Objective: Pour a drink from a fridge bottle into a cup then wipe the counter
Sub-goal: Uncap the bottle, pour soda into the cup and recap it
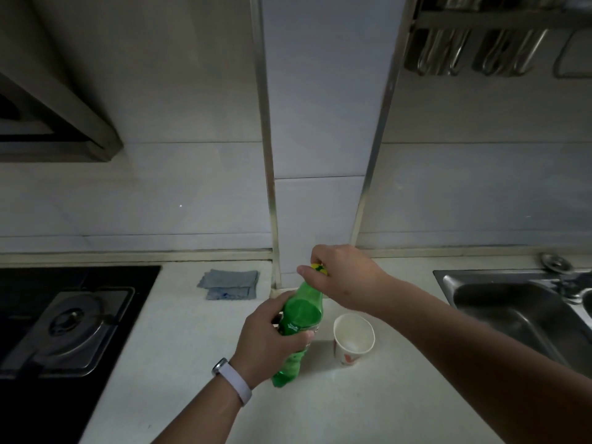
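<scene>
Fingers (307,271) of the right hand (346,278) are clenched round the yellow screw cap (319,268) of the green plastic soda bottle (302,312). Left hand (272,341), pale wristband (232,379) on the wrist, grips the bottle's middle over the label, thumb across the front. Bottle stands mid-tabletop and leans slightly toward the back edge. Can't tell whether its base rests on the white tabletop (192,363) or sits just clear of it.

White paper cup (354,338) is upright, looks empty, just beside the bottle on the sink side, not touching it. Folded grey cloth (229,283) lies near the back edge, well apart from both. Black gas hob (73,325) is at the left end, steel sink (512,309) at the right end.

Step in hand, as I read it: unscrewing the cap, so nothing is poured and the wipe comes later.

To do it well:
- keep the base planted and the body fixed with the left hand, and let only the cap turn
- don't squeeze, since thin plastic gives and soda could push up once the seal breaks
- crack the seal slowly and let the gas out before taking the cap off
- keep the neck turned away from the cup so a fizz-over misses it
- keep the right forearm clear of the cup, since light paper tips easily
</scene>
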The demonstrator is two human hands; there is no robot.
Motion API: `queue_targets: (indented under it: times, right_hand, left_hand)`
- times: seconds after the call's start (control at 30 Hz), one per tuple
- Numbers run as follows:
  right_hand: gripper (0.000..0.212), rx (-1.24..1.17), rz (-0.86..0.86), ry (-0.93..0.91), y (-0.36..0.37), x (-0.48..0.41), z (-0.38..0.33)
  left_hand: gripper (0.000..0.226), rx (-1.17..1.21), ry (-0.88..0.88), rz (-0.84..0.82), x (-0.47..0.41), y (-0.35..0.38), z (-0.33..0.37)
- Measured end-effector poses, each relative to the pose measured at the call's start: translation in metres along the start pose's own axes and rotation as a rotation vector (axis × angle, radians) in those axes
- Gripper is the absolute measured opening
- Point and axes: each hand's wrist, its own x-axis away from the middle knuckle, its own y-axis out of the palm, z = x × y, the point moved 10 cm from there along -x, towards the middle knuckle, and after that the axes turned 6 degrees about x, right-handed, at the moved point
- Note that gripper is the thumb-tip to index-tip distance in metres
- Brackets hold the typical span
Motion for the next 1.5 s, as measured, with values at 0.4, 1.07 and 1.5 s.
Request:
queue_targets:
  times: [0.4,1.07,1.5]
  right_hand:
    - [0.021,-0.058,-0.132,-0.09,0.009,0.0,0.002]
    - [0.01,-0.24,-0.059,-0.013,-0.012,0.019,0.018]
    - [0.025,-0.207,-0.141,-0.212,0.001,0.028,0.012]
  left_hand:
    - [0.064,0.013,-0.02,-0.123,-0.013,0.005,-0.016]
    - [0.071,0.033,-0.045,-0.262,-0.016,0.024,-0.007]
    - [0.073,-0.051,-0.104,-0.254,-0.013,0.02,-0.016]
